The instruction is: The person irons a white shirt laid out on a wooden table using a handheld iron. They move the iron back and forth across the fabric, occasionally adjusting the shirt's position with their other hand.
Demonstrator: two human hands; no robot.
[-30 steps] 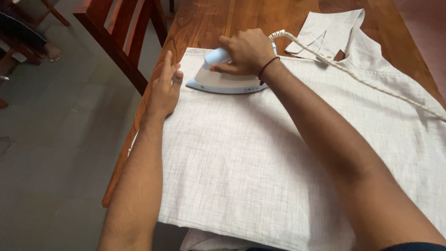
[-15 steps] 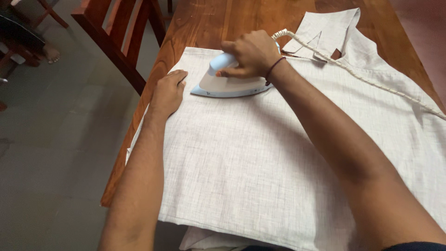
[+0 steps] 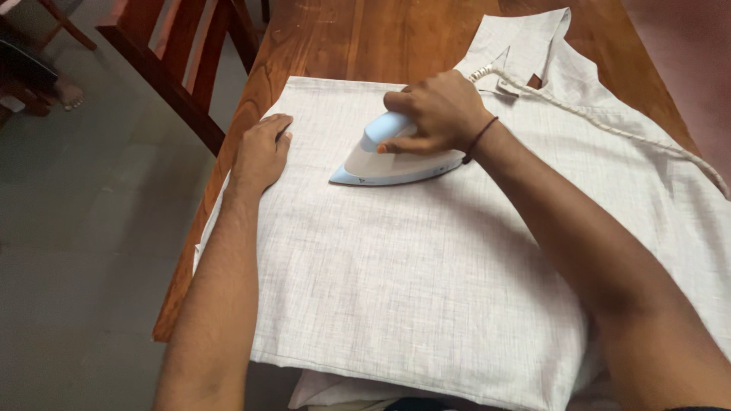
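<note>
Head camera is looking down over a pale grey shirt (image 3: 426, 266) that is lying spread flat on a brown wooden table (image 3: 365, 38), and its near hem is hanging slightly over the table's near edge, above a bit of other folded white cloth (image 3: 327, 392) peeking out below. Nearest the viewer, the broad lower panel of the shirt is looking smooth and free of obvious creases, so that part is probably pressed, though fine wrinkles are hard to tell in this weave. Further up, the left hand (image 3: 260, 152) is resting palm down on the shirt's left edge, fingers loosely curled together and gripping nothing, seemingly pinning the cloth taut. Just beside it toward the middle, the right hand (image 3: 434, 114) is closing firmly around the handle of a white and light blue iron (image 3: 388, 160), which is sitting sole down on the upper part of the panel with its tip pointing left. A white braided cord (image 3: 609, 125) is trailing from the iron's back across the shirt toward the right. Beyond the iron, the collar area (image 3: 525, 42) is lying folded and rumpled at the far end, so the top strip, the collar and the right side are likely remaining to press. A wooden chair (image 3: 175, 68) is standing at the far left beside the table.
</note>
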